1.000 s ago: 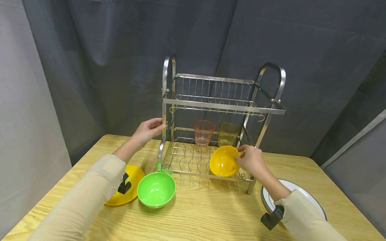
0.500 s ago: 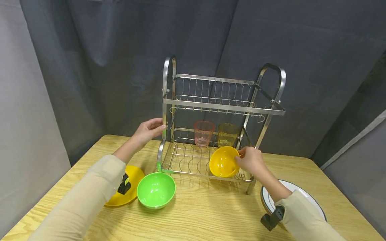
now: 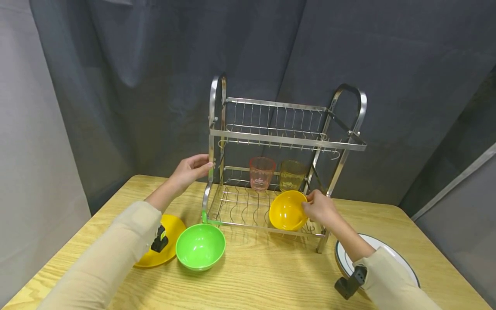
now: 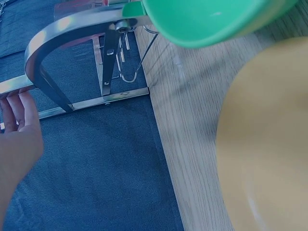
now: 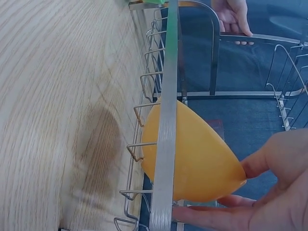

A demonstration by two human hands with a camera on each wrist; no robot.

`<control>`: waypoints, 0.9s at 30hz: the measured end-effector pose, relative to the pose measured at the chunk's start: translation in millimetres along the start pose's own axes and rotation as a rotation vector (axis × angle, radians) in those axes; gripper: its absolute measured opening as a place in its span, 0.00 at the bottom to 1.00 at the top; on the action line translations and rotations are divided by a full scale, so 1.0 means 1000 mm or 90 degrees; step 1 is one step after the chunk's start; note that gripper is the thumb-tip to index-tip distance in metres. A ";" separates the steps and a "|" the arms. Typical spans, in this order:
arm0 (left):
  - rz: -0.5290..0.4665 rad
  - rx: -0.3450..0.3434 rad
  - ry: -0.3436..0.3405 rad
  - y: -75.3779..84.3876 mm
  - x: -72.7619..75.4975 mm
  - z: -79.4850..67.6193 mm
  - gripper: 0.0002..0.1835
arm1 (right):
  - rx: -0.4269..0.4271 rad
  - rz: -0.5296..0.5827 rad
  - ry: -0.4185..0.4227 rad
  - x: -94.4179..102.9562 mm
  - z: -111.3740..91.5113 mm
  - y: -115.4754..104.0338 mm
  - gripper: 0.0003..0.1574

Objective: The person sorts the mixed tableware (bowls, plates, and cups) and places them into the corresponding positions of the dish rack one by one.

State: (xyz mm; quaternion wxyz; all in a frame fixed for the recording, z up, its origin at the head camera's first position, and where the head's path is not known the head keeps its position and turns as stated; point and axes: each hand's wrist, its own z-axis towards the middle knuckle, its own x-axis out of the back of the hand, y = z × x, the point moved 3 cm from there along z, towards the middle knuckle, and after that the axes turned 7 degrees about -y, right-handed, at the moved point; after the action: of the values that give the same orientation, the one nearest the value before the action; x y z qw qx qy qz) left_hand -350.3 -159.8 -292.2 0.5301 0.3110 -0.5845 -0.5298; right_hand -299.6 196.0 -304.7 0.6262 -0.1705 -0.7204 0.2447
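A two-tier metal dish rack (image 3: 267, 224) stands on the wooden table. My left hand (image 3: 190, 169) holds the rack's left upright, thumb in front and fingers behind; the left wrist view shows the fingers (image 4: 21, 108) at the metal bar. On the lower tier, toward its right end, a yellow bowl (image 3: 287, 211) sits tilted with its hollow facing me. My right hand (image 3: 322, 208) pinches that bowl by its right rim. From the right wrist view, the bowl (image 5: 202, 154) rests among the wire prongs behind the front rail (image 5: 167, 144).
Behind the bowl stand a pink cup (image 3: 261, 174) and an amber cup (image 3: 292, 176) on the lower tier. A green bowl (image 3: 200, 246) is at the rack's front left, beside a yellow plate (image 3: 172, 232). White dark-rimmed plates (image 3: 391, 254) lie at right under my forearm.
Both hands keep their holds and the yellow bowl stays in nearly the same place. The whole scene sits slightly lower in the head view.
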 end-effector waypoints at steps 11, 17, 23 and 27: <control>-0.006 -0.002 -0.005 -0.001 -0.002 -0.001 0.28 | -0.052 0.124 -0.043 -0.006 0.001 0.006 0.23; 0.001 -0.006 -0.003 0.000 -0.002 -0.002 0.28 | -0.063 0.235 -0.079 -0.007 0.003 0.007 0.30; 0.001 -0.010 0.000 0.001 -0.001 -0.001 0.28 | -0.044 0.350 -0.153 -0.004 0.006 0.009 0.42; 0.005 -0.006 -0.001 0.002 0.000 -0.003 0.28 | -0.025 0.379 -0.196 -0.003 0.006 0.009 0.44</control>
State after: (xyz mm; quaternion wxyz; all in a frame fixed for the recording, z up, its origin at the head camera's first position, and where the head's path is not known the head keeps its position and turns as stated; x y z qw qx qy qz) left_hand -347.5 -159.9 -290.4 0.5334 0.3059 -0.5835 -0.5305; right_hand -305.9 200.4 -312.8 0.4076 -0.3463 -0.7298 0.4259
